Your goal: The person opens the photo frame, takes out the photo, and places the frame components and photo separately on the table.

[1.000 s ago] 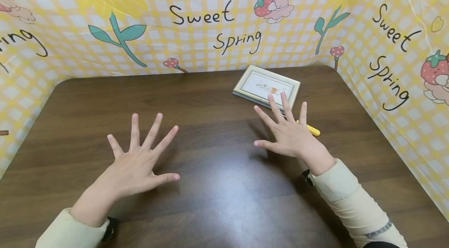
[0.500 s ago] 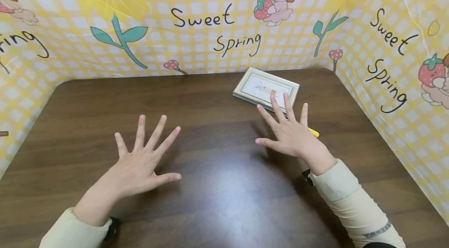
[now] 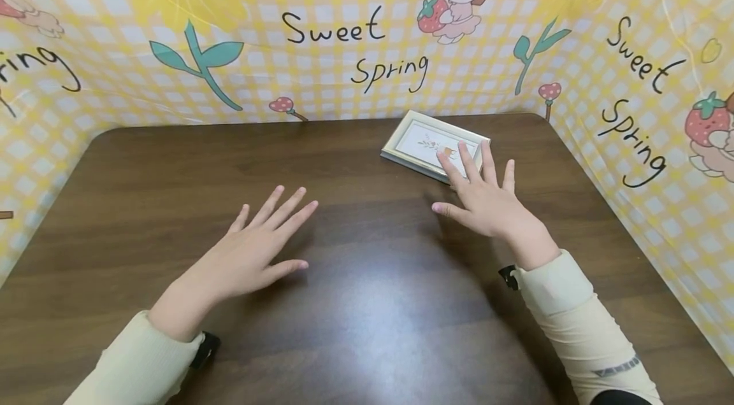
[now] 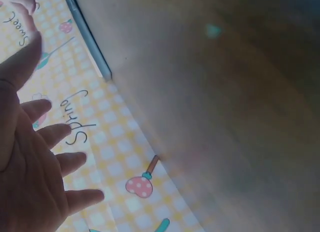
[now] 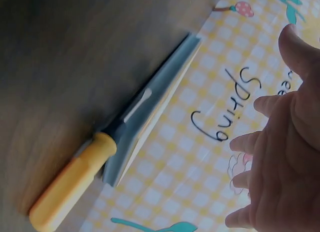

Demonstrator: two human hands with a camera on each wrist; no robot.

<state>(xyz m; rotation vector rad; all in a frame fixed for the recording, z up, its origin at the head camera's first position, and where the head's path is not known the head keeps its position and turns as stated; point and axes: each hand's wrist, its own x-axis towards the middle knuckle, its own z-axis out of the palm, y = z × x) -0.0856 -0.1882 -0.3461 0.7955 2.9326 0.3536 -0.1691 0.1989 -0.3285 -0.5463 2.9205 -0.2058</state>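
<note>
My left hand (image 3: 243,258) hovers palm down above the wooden table, left of the middle, with straight fingers and nothing in it. Over to the right, my right hand (image 3: 487,201) is spread with its fingertips overlapping the near right corner of a cream picture frame (image 3: 421,137). The frame lies flat with a plant print facing up. In the right wrist view a screwdriver (image 5: 75,177) with a yellow handle and black collar lies beside the frame's near edge; the right hand hides it in the head view. The left wrist view shows the frame's grey side (image 4: 90,36) too.
Yellow checked cloth (image 3: 332,93) with "Sweet Spring" lettering and drawings stands along the table's back and both sides. The brown tabletop (image 3: 367,239) has rounded back corners and a bright light reflection.
My left hand has moved right and slightly forward, its fingers drawing closer together. The right hand has shifted a little forward and right, covering the yellow handle that showed earlier.
</note>
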